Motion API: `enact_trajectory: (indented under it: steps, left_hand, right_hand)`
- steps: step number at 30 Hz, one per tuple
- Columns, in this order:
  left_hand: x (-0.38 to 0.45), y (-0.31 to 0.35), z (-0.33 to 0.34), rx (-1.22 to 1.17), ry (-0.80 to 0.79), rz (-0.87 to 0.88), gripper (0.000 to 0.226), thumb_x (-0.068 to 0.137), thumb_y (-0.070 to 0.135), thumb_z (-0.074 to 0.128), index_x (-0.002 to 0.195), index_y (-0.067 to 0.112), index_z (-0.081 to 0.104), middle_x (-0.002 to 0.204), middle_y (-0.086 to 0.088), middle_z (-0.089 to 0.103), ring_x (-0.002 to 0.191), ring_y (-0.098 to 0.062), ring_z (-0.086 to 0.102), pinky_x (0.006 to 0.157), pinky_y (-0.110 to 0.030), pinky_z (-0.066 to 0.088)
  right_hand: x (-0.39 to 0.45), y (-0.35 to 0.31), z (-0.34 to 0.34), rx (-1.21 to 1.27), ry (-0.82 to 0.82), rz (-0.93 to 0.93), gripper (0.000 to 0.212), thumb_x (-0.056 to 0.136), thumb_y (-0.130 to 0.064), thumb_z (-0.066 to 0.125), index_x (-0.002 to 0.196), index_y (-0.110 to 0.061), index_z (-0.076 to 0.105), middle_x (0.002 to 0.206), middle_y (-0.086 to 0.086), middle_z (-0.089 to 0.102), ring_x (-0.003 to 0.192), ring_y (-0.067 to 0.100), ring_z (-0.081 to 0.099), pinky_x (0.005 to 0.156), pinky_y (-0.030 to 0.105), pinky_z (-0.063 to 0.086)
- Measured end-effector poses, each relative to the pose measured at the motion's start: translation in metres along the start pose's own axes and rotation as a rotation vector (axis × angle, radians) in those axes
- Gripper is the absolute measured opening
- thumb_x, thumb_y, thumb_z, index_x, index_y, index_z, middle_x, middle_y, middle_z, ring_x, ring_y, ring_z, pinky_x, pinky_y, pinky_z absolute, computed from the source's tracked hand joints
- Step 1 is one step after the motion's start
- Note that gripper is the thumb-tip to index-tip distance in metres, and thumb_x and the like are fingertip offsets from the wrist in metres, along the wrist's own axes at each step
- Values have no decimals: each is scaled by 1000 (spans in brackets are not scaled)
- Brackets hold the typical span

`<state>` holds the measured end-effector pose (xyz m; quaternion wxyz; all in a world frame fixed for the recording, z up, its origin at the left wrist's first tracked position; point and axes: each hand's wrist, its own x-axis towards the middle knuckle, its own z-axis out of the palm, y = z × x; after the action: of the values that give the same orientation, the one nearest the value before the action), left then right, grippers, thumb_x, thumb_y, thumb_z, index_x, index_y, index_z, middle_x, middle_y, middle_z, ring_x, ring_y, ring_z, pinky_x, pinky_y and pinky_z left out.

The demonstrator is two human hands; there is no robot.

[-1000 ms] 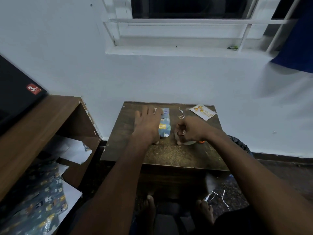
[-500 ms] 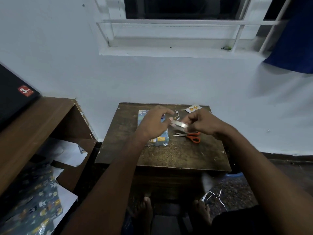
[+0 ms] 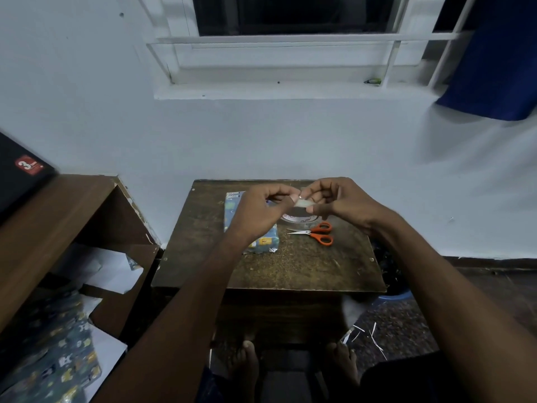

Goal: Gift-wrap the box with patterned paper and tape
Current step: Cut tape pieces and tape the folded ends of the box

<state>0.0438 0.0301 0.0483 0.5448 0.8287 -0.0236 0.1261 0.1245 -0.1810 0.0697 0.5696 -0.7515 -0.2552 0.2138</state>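
The box point(image 3: 263, 243), wrapped in blue patterned paper, lies on the left half of the small wooden table point(image 3: 305, 269), partly hidden by my left wrist. Both hands are raised above the table's far middle. My right hand point(image 3: 341, 202) grips the clear tape roll point(image 3: 299, 217) with curled fingers. Thumb and fingertips of my left hand point(image 3: 261, 212) pinch the tape's loose end point(image 3: 302, 203) at the roll. Orange-handled scissors point(image 3: 318, 233) lie on the table just below the roll.
A wooden shelf point(image 3: 58, 216) stands at the left with white paper in it. A sheet of patterned wrapping paper point(image 3: 55, 362) lies at the bottom left. A blue tub point(image 3: 395, 296) sits right of the table. My bare feet point(image 3: 244, 365) rest under it.
My left hand left the box and came to the tape. My right hand lifted the roll off the table, uncovering the scissors. Both hands now hold the tape higher and closer together.
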Motion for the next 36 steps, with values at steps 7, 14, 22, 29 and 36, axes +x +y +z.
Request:
enact_trajectory:
  steps: [7,14,22,29,36]
  left_hand:
    - [0,0,2,-58,8,-72,13,94,27,79,98,15,85,96,6,82,95,-14,77,91,-46,63]
    - [-2,5,11,-106,150,2,3,87,17,85,89,15,86,87,6,81,84,-12,77,77,-31,61]
    - [2,6,14,-255,303,-15,4,87,12,84,87,16,86,104,2,76,100,-12,73,80,-29,60]
    - [1,14,8,-461,321,-177,8,92,19,80,94,13,84,113,-2,78,108,-13,73,90,-27,58]
    - [1,12,-2,-306,45,-115,29,91,1,77,119,9,76,105,-7,80,100,-19,76,96,-34,60]
  right_hand:
    - [3,3,3,-17,21,-23,34,83,10,80,111,-4,67,101,29,70,86,23,71,82,40,58]
    - [-1,1,8,-138,43,-112,31,77,10,84,101,-5,72,92,11,76,80,16,74,74,30,60]
    - [4,10,38,-282,169,-258,5,90,-15,80,90,-18,83,80,9,77,78,34,72,73,48,58]
    - [5,15,46,-295,110,-170,11,94,-5,73,93,-10,82,81,13,76,69,9,66,71,36,57]
    - [7,20,40,-339,231,-125,14,92,-4,75,91,-15,83,78,4,78,76,24,75,76,44,60]
